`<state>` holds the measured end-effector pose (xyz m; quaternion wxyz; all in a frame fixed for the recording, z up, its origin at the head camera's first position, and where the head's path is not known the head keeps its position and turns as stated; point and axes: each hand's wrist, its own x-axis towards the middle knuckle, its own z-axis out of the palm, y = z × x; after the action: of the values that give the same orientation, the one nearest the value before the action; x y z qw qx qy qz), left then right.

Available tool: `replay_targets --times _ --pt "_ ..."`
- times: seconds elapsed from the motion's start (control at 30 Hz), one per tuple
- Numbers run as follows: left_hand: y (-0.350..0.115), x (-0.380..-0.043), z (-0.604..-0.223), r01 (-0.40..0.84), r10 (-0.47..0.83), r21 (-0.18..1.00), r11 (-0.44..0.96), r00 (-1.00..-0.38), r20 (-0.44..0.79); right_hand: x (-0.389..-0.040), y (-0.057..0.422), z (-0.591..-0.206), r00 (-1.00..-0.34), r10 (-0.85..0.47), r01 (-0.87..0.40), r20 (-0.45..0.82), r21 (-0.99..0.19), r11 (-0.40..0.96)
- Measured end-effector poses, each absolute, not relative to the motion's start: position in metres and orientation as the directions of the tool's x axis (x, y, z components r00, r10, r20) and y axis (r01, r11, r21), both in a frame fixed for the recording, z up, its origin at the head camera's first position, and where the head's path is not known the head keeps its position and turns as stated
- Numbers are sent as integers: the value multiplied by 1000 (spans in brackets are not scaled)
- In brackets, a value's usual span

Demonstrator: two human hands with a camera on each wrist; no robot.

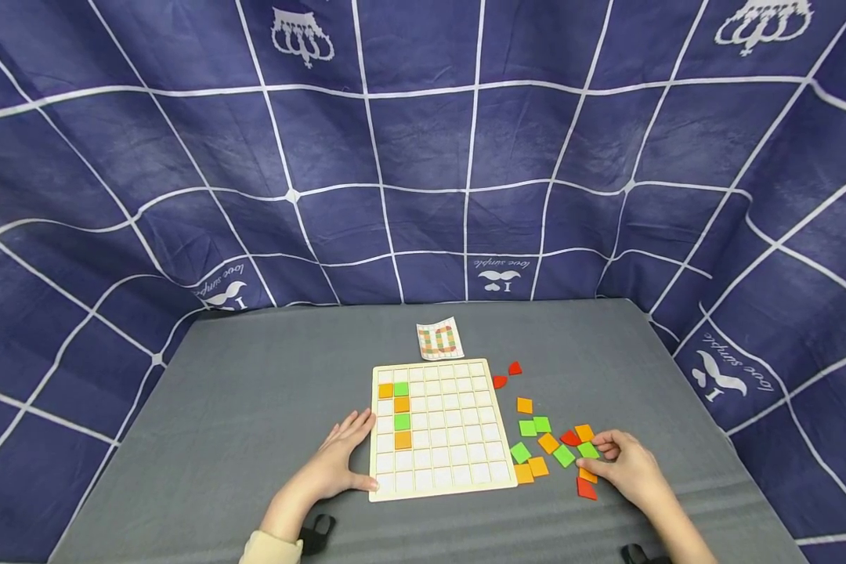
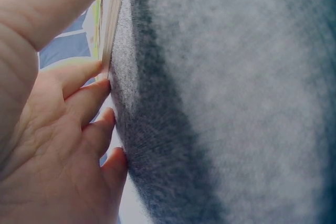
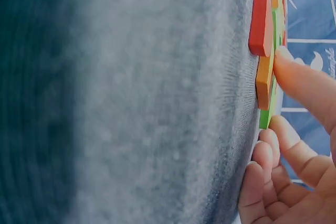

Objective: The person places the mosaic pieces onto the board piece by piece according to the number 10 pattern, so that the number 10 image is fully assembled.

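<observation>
Beige sleeve [image 1: 271, 548] comes in closest, at abt 8 o'clock from the middle of the cream, wooden-looking gridded board [image 1: 442, 435], which lies on a grey cloth-covered table [image 1: 268, 376]. Left hand [image 1: 337, 464] is along the board's 8-to-9 o'clock side, fingers spread & unclenched, touching the edge, thumb at the 7:30 corner. Right hand [image 1: 626, 466] is out past 3 o'clock, fingers bent, thumb & forefinger either side of a flat green square tile [image 1: 588, 450] in the loose spread; can't tell from where I stand if it's actually pinched.

Looks like early going, I'd say. Five tiles sit in cells, all toward 9–10 o'clock: an orange square [image 1: 385, 390] and a green square [image 1: 401, 388] side by side, then orange, green, orange running down toward 6 below the green. Rest of the grid is bare, no red in it. At 12, just beyond the board, is a small white paper card [image 1: 439, 339] w/ an orange, green & red block pattern; detail's too small to read, but it carries more colour than the board, so prob. most is left. Approx. fifteen pcs lie loose btwn 2 & 4 o'clock, incl. all the red round-edged pieces [image 1: 500, 381].
</observation>
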<state>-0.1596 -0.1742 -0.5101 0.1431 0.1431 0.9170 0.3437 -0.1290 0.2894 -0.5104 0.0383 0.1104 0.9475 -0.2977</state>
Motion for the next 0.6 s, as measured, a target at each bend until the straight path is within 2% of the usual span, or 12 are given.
replay_targets --times 0.37,0.6 --pt "-174 -158 -509 164 360 678 717 -920 -158 -128 270 -508 -934 327 352 -145 -534 769" --pt "-174 -157 -509 168 361 677 717 -919 -155 -127 264 -503 -947 308 317 -95 -457 831"
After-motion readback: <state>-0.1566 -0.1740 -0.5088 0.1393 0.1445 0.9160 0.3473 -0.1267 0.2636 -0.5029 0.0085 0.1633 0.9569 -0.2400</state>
